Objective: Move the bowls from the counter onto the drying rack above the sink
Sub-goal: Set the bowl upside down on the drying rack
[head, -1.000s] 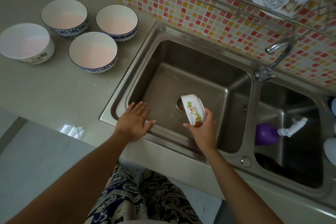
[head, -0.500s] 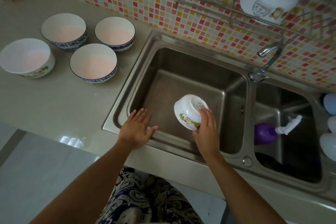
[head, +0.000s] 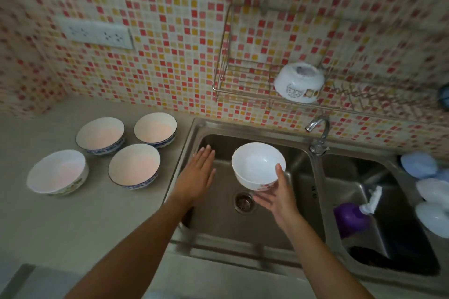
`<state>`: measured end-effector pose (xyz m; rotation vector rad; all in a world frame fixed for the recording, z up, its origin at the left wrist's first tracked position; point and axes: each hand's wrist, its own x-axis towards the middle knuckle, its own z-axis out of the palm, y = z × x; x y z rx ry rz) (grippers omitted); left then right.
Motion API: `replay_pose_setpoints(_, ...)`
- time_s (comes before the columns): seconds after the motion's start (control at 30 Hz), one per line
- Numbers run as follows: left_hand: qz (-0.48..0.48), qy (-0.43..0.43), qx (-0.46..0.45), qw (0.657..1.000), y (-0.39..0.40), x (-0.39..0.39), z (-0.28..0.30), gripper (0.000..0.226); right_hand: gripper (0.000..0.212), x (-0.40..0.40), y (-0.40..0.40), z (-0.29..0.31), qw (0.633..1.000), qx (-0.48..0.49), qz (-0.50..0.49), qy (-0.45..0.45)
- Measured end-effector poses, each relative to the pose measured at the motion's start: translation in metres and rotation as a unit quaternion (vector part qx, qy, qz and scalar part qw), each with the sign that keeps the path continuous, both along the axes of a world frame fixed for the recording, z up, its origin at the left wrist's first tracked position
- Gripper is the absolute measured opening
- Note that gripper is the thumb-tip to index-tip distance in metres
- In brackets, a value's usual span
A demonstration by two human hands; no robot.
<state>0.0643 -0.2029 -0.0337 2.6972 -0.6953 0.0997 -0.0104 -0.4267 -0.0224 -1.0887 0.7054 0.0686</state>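
White ceramic bowl (head: pixel 257 165) flipped from mouth-down to mouth-up, raised over steel sink (head: pixel 301 226). Right hand (head: pixel 277 195) grip closed on its rim; left hand (head: pixel 198 173) flat, fingers straight. Four bowls (head: pixel 133 166) on counter (head: pixel 60 226); one inverted white bowl (head: pixel 298 85) on wire drying rack (head: pixel 243 80).

The right hand (head: pixel 277 195) holds a white bowl (head: pixel 258 165) upright over the left sink basin (head: pixel 262 226), thumb on its rim. The left hand (head: pixel 198 175) hovers flat beside it. Four bowls (head: pixel 134 165) stand on the counter (head: pixel 73 221) at left. One bowl (head: pixel 299 85) lies inverted on the wire rack (head: pixel 243 85).
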Motion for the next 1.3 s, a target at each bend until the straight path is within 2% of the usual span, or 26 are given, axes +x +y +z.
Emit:
replay_pose_setpoints(0.07,0.001,-0.054,-0.032,0.998,-0.004,0.026,0.035,0.053,0.066,0.005,0.001,0.022,1.0,0.022,-0.011,-0.013)
replay_pose_setpoints(0.17,0.0,-0.127,-0.054,0.99,-0.01,0.06,0.083,0.055,0.061,0.013,0.0,0.059,0.998,0.055,-0.012,-0.039)
replay_pose_setpoints(0.27,-0.014,-0.146,-0.012,0.989,-0.021,0.091,0.115,0.058,0.057,0.027,-0.003,0.095,0.996,0.061,-0.006,-0.067)
replay_pose_setpoints(0.43,-0.024,-0.145,0.089,0.985,-0.037,0.122,0.119,0.064,0.056,0.055,-0.012,0.146,0.992,0.045,-0.009,-0.122)
replay_pose_setpoints(0.6,-0.008,-0.146,0.091,0.985,-0.04,0.127,0.107,0.061,0.059,0.089,-0.024,0.184,0.986,0.066,-0.008,-0.154)
replay_pose_setpoints(0.73,-0.02,-0.137,0.079,0.987,-0.041,0.126,0.109,0.061,0.054,0.118,-0.028,0.201,0.985,0.012,0.01,-0.173)
replay_pose_setpoints(0.87,-0.013,-0.15,0.071,0.986,-0.043,0.123,0.106,0.063,0.069,0.151,-0.025,0.196,0.969,-0.171,0.015,-0.179)
replay_pose_setpoints(0.93,-0.014,-0.158,0.068,0.985,-0.042,0.124,0.105,0.063,0.075,0.17,-0.023,0.192,0.937,-0.297,0.02,-0.185)
replay_pose_setpoints(1.0,-0.015,-0.16,0.069,0.984,-0.041,0.125,0.105,0.062,0.079,0.188,-0.02,0.188,0.87,-0.448,0.045,-0.2)
replay_pose_setpoints(1.07,-0.012,-0.161,0.071,0.984,-0.041,0.126,0.105,0.062,0.084,0.201,-0.018,0.184,0.798,-0.556,0.081,-0.216)
replay_pose_setpoints(1.13,-0.009,-0.158,0.068,0.985,-0.041,0.126,0.105,0.062,0.09,0.212,-0.018,0.176,0.751,-0.614,0.11,-0.218)
replay_pose_setpoints(1.3,-0.019,-0.148,0.059,0.987,-0.042,0.123,0.109,0.063,0.094,0.22,-0.019,0.16,0.687,-0.685,0.147,-0.193)
